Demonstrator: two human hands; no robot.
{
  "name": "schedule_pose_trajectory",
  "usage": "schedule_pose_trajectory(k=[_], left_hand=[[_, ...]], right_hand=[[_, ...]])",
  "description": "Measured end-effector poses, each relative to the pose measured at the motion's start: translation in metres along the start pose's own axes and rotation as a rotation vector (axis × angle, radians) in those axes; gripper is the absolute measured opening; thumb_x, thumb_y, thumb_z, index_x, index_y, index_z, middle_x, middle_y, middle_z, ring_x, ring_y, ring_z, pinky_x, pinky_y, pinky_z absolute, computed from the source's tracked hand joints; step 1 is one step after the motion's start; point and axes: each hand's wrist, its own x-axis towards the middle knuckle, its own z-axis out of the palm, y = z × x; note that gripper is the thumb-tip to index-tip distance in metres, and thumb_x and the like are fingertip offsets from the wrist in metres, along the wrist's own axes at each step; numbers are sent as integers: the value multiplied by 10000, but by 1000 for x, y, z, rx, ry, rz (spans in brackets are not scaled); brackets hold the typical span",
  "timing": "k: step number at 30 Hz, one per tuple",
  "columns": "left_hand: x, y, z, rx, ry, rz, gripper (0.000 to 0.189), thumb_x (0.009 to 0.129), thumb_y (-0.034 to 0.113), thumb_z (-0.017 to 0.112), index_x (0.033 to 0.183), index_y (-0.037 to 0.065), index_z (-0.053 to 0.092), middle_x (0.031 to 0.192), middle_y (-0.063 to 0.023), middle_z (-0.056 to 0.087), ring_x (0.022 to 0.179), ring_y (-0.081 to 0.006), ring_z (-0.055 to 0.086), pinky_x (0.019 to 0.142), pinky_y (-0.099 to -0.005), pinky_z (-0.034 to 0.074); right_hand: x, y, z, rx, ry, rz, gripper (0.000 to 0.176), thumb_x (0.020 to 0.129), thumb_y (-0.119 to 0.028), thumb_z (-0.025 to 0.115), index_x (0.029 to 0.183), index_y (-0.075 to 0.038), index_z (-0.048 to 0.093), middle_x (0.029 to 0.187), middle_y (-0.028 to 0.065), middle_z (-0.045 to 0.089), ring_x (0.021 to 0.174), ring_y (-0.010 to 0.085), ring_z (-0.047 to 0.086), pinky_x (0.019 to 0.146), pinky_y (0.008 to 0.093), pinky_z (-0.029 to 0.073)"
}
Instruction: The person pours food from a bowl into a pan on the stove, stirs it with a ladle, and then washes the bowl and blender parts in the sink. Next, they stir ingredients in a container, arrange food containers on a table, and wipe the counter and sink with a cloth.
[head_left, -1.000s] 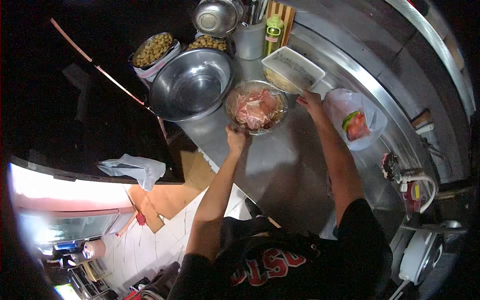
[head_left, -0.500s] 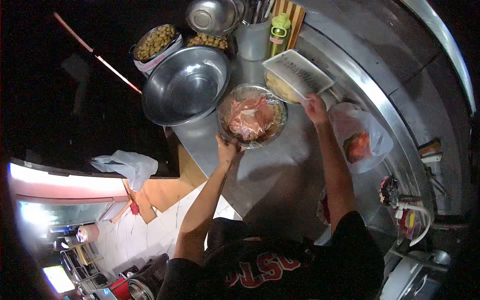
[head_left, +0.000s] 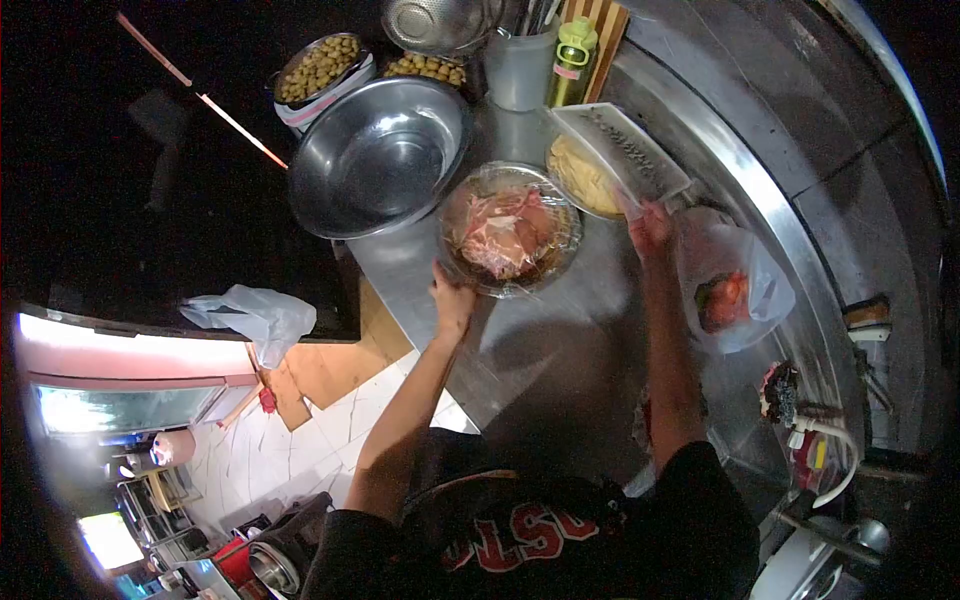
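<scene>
Shifted off more of the yellow food (head_left: 580, 175), the tray (head_left: 625, 150) is held in the right hand's (head_left: 652, 232) fingers; the left hand's (head_left: 456, 305) fingers grip the meat bowl's (head_left: 566, 262) rim.

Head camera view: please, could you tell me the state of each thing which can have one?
Meat bowl, covered with clear film, left hand at its rim.
White tray, tilted, in the grip of right hand.
Yellow food bowl, partly hidden by the tray.
Large basin, uncovered.
Bottle, upright, lid on.
Bag with red food, cannot tell if tied.
</scene>
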Motion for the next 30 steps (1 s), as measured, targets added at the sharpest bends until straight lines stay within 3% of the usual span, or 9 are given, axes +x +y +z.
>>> schedule_pose_trajectory(k=[4, 7, 9, 19, 21, 22, 24, 27, 30], left_hand=[[-26, 133, -9, 295, 257, 495, 685, 667, 0, 562, 1282, 57, 267, 1134, -241, 389, 1049, -377, 362, 893, -425, 283], [14, 159, 25, 400, -2, 583, 562, 635, 11, 565, 1172, 19, 397, 1107, -221, 443, 1012, -360, 432, 879, -461, 290], [57, 167, 55, 498, -181, 523, 518, 641, 34, 560, 1136, -1, 412, 1071, -226, 480, 940, -366, 502, 853, -478, 331], [155, 184, 154, 409, -504, 217, 209, 710, 136, 559, 752, -68, 583, 718, -235, 592, 725, -364, 598, 626, -401, 480], [132, 210, 135, 192, -608, -105, 247, 709, 168, 590, 699, -78, 579, 629, -228, 584, 701, -320, 611, 618, -362, 483], [124, 213, 131, 193, -609, -110, 247, 709, 168, 590, 699, -78, 579, 629, -228, 584, 701, -320, 611, 618, -362, 483], [107, 219, 128, 154, -565, -31, 339, 716, 211, 600, 796, -114, 541, 726, -244, 588, 650, -297, 610, 544, -358, 479], [102, 175, 170, -77, -409, 54, 461, 733, 217, 585, 953, -161, 441, 834, -265, 569, 542, -302, 599, 423, -366, 453], [66, 183, 157, -317, -481, -107, 542, 746, 227, 566, 1039, -171, 341, 919, -287, 541, 704, -354, 593, 581, -403, 466]], right_hand=[[-1, -12, 5, 160, -16, 79, 371, 739, 0, 477, 1086, 109, 407, 1126, 188, 478, 1082, 312, 442, 956, 403, 348], [3, -6, -22, -1240, -149, -183, 362, 743, 20, 481, 1088, 98, 404, 1129, 187, 474, 1086, 312, 438, 960, 408, 348], [-5, -9, 9, 378, 25, 119, 343, 725, 40, 506, 1057, 79, 431, 1116, 177, 484, 1051, 286, 470, 944, 397, 370], [12, -10, -36, 259, 183, 162, 219, 699, 7, 545, 915, 39, 534, 1010, 142, 552, 978, 258, 521, 901, 396, 412], [11, -21, -46, 510, -347, 373, 187, 719, -35, 530, 893, 30, 543, 990, 136, 560, 966, 249, 529, 885, 396, 419], [7, -27, -35, 578, -525, 447, 179, 726, -50, 525, 886, 27, 545, 984, 134, 563, 963, 247, 532, 880, 396, 421], [-6, -32, -8, 201, -44, 119, 162, 749, -104, 503, 855, 4, 559, 978, 138, 564, 981, 255, 521, 889, 415, 409], [-2, -48, -28, 148, -11, 191, 202, 747, -100, 502, 909, 13, 544, 1010, 149, 548, 1010, 275, 500, 923, 433, 373], [-2, -72, -3, -215, -114, -55, 322, 713, -34, 533, 1028, 12, 484, 1079, 143, 511, 1025, 278, 482, 912, 447, 379]])
